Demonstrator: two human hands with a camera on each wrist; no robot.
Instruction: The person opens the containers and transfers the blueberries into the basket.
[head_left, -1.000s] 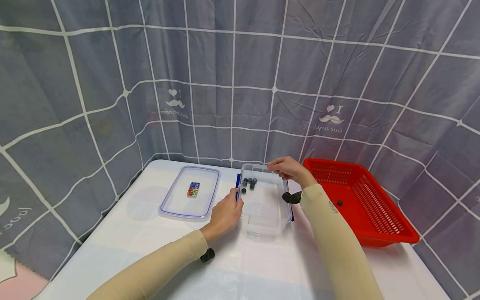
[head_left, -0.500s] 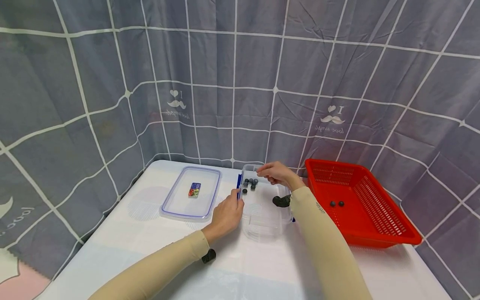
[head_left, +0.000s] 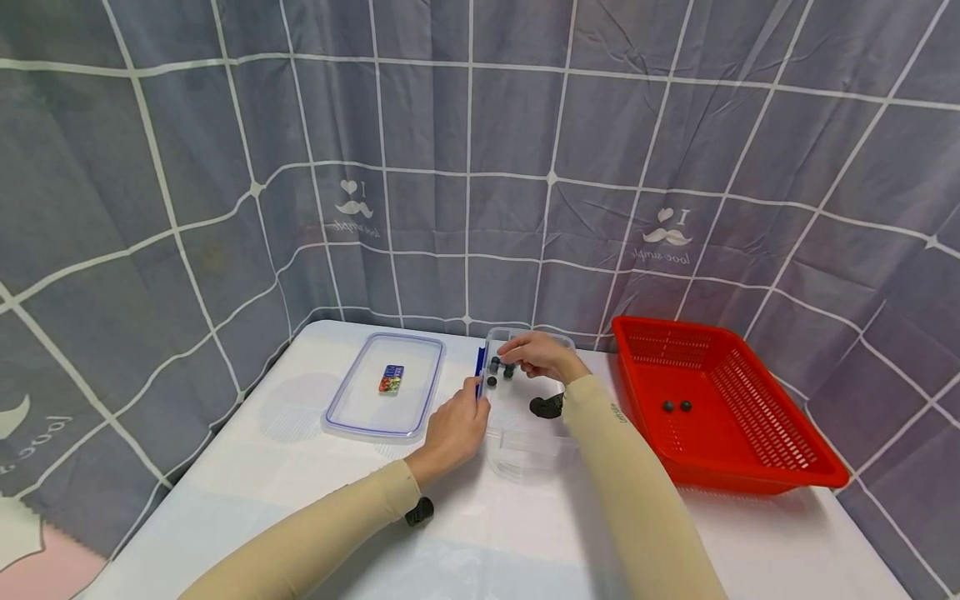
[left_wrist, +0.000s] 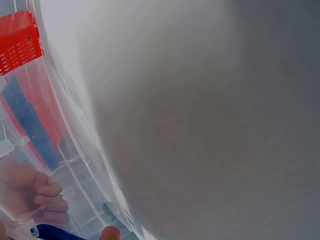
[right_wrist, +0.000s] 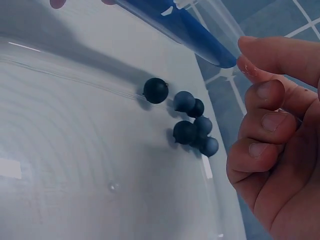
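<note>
In the head view a clear plastic container (head_left: 525, 417) with blue side latches (head_left: 480, 372) stands before me. My left hand (head_left: 455, 427) holds its left side at the latch. Several dark blueberries (right_wrist: 185, 132) lie clustered in its far left corner, with one blueberry (right_wrist: 155, 90) a little apart. My right hand (head_left: 542, 356) hovers over that corner and partly hides the berries in the head view. In the right wrist view its thumb and forefinger point forward close together, the other fingers bent inward, with nothing seen between them.
Right of the container stands a red perforated basket (head_left: 738, 417) with two blueberries (head_left: 677, 406) on its floor. A clear lid (head_left: 360, 400) with a blue seal and a colourful label (head_left: 391, 379) lies on the white table (head_left: 480, 542) to the left. A grey grid-patterned curtain (head_left: 420, 208) hangs behind.
My right hand has moved left over the container, toward the berries. The basket showed one blueberry a second ago and shows two now. My left hand has stayed at the latch.
</note>
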